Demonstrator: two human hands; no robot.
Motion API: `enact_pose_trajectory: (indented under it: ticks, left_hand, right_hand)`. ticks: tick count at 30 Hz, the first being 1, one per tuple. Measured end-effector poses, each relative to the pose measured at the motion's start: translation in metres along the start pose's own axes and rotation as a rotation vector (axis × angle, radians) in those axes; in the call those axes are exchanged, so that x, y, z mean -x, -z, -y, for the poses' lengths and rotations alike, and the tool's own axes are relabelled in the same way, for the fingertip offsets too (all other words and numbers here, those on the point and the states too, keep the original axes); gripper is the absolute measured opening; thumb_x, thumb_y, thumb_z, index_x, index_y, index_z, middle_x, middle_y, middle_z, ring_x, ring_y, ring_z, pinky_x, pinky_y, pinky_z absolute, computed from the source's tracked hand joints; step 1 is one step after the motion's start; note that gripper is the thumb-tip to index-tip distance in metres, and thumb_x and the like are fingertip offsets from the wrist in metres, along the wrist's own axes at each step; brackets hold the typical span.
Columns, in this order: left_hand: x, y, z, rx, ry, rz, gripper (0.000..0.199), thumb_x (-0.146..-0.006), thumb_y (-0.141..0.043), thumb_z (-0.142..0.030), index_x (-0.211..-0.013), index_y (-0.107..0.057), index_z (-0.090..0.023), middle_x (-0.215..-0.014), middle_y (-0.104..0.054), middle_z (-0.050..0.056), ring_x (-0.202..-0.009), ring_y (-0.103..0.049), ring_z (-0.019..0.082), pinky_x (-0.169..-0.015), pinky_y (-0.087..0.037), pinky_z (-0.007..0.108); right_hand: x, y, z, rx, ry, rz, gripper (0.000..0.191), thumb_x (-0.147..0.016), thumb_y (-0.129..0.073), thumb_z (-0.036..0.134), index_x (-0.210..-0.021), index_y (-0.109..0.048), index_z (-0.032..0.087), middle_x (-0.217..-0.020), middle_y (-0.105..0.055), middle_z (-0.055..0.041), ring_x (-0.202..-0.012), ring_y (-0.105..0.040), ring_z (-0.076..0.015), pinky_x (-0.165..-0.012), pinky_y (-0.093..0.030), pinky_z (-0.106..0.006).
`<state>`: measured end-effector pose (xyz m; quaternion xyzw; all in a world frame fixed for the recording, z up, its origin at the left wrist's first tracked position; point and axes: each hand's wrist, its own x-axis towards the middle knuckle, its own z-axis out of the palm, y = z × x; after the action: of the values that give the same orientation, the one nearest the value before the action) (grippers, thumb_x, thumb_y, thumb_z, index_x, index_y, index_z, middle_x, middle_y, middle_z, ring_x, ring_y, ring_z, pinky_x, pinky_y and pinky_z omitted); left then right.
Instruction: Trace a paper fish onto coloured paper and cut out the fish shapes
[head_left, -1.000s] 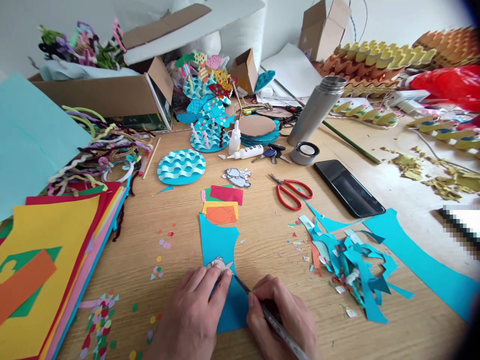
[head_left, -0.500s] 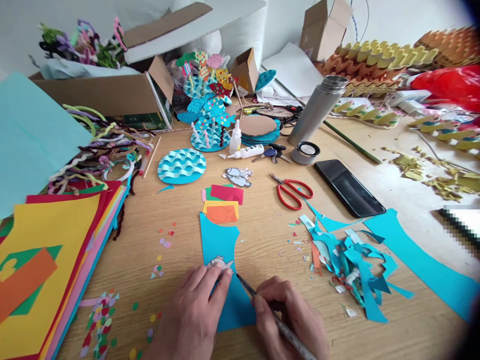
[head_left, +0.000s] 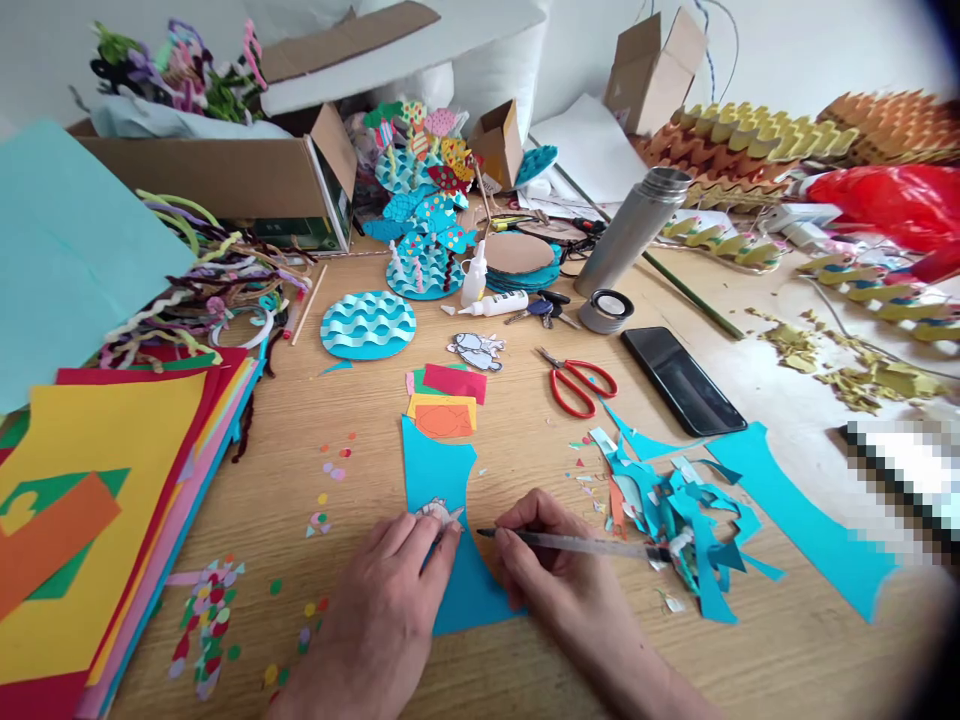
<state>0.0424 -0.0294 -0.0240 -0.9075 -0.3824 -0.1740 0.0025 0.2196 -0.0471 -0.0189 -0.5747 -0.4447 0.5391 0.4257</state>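
A small drawn paper cutout (head_left: 435, 508), grey and white, lies on a curved-edged sheet of blue paper (head_left: 442, 468). My left hand (head_left: 386, 590) holds it down on the sheet, fingers closed and covering its lower part. My right hand (head_left: 551, 560) grips a slim pen (head_left: 585, 543) just right of the cutout. The pen's dark tip is near the sheet's curved edge; whether it touches the paper I cannot tell. Beyond the sheet lie small coloured paper pieces (head_left: 444, 418), the front orange one with a drawn outline, and another grey-white fish-like cutout (head_left: 478, 350).
Red-handled scissors (head_left: 577, 385), a black phone (head_left: 682, 380) and a pile of blue scraps (head_left: 697, 530) lie to the right. Coloured sheets (head_left: 112, 430) are stacked at left. Glue bottles (head_left: 495, 302), a steel flask (head_left: 634, 230) and a wavy blue disc (head_left: 367, 325) stand farther back.
My right hand has lifted slightly up and away, and the pen has swung from pointing down-right to nearly level. My left hand still presses the cutout. The view has shifted a little.
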Motion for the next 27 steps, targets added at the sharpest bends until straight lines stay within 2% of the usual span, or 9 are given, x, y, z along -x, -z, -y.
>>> enact_pose_trajectory:
  ticks: [5, 9, 16, 27]
  left_hand:
    - [-0.001, 0.001, -0.001, -0.011, 0.013, -0.004, 0.039, -0.09, -0.031, -0.004, -0.107, -0.065, -0.011, -0.099, -0.067, 0.01, -0.088, -0.061, 0.02, -0.076, -0.055, 0.034]
    - [-0.001, 0.002, -0.002, -0.01, 0.01, -0.008, 0.039, -0.09, -0.031, -0.004, -0.107, -0.065, -0.011, -0.1, -0.067, 0.011, -0.089, -0.061, 0.02, -0.076, -0.054, 0.034]
    - [-0.001, 0.002, -0.002, 0.007, 0.016, -0.004, 0.038, -0.091, -0.03, -0.006, -0.107, -0.064, -0.011, -0.099, -0.067, 0.01, -0.089, -0.06, 0.02, -0.077, -0.053, 0.034]
    - [-0.001, 0.003, -0.003, 0.024, 0.032, 0.022, 0.038, -0.091, -0.03, -0.007, -0.109, -0.063, -0.012, -0.101, -0.067, 0.01, -0.091, -0.06, 0.02, -0.08, -0.052, 0.034]
  right_hand:
    - [0.0, -0.006, -0.01, 0.225, 0.161, -0.085, 0.017, -0.083, -0.057, 0.028, -0.072, -0.048, 0.02, -0.059, -0.048, 0.0042, -0.045, -0.045, -0.0083, -0.039, -0.037, -0.018]
    - [0.001, -0.005, -0.016, 0.361, 0.23, -0.08, 0.017, -0.084, -0.055, 0.023, -0.069, -0.047, 0.02, -0.056, -0.047, 0.0047, -0.047, -0.042, -0.0088, -0.042, -0.033, -0.019]
    - [0.001, -0.004, -0.02, 0.378, 0.247, -0.037, 0.018, -0.086, -0.053, 0.022, -0.071, -0.044, 0.021, -0.053, -0.046, 0.0061, -0.046, -0.042, -0.0084, -0.042, -0.033, -0.019]
    - [0.0, -0.006, -0.015, 0.467, 0.319, -0.073, 0.017, -0.084, -0.052, 0.021, -0.068, -0.045, 0.022, -0.053, -0.051, 0.0044, -0.045, -0.046, -0.0092, -0.042, -0.035, -0.019]
